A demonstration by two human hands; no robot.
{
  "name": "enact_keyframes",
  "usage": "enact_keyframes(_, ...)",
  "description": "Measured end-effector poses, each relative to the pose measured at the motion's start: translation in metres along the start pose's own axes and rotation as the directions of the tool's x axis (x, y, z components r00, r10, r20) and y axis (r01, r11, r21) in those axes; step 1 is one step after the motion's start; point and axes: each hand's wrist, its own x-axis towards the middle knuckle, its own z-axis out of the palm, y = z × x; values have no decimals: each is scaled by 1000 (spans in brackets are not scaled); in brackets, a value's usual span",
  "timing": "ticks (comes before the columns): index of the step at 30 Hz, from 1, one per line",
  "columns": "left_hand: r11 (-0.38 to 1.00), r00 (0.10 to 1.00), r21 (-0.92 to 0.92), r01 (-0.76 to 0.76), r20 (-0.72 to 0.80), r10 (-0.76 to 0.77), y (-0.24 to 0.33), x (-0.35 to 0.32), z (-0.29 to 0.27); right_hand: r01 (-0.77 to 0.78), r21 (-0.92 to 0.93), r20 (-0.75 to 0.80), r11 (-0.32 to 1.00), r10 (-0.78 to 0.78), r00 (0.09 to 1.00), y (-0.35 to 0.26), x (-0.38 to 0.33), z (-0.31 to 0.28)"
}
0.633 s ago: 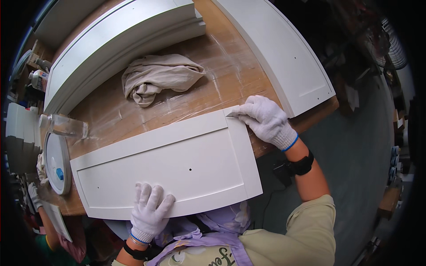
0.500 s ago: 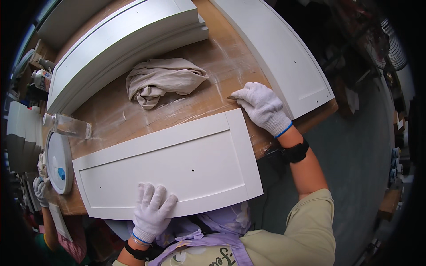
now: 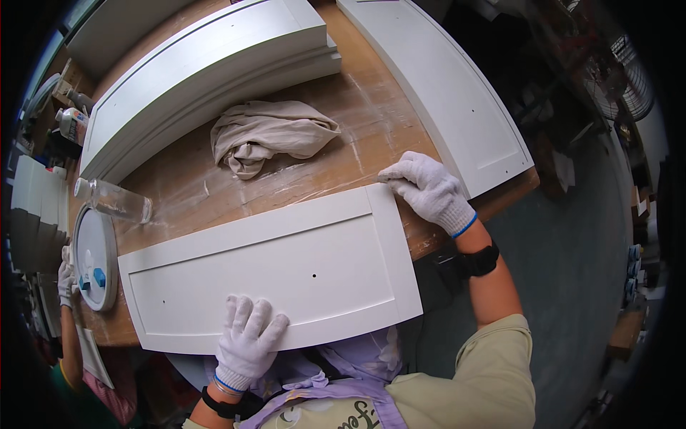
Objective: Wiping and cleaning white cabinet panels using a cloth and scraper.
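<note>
Left hand [image 3: 246, 342], knit-gloved, lies spread flat on smooth white recessed panel [image 3: 275, 272].

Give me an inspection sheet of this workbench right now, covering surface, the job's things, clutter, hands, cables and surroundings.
Surface: wooden workbench, streaked with pale dust.
Job's things: white cabinet panel lying flat along the near edge, overhanging it slightly.
Clutter: crumpled beige cloth; clear bottle on its side; round white lid; stacked white panels at the back; another white panel at the right.
Hands: left hand, gloved, flat on the panel's near edge; right hand, gloved, at its far right corner.
Cables: nothing seen.
Surroundings: grey floor; another person's gloved hand at far left.
</note>
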Motion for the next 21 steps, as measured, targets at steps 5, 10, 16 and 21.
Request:
enact_keyframes(5, 999, 1000, 31, -8, -22, 9, 2, -6, 4, 63, -171, 70, 983, -52, 996, 10, -2, 3)
enact_keyframes(10, 1000, 1000, -16, -9, -1, 9, 2, -4, 4, 73, -65, -91, 995, -79, 993, 8, -7, 6)
enact_keyframes(16, 999, 1000, -32, -7, 17, 7, 0, -5, 4, 202, -259, 81, 945, -187, 979, -12, -45, -2)
enact_keyframes(21, 1000, 1000, -7, -14, -11, 14, 2, -1, 7, 256, -343, 247, 904, -176, 953, -44, -114, -18)
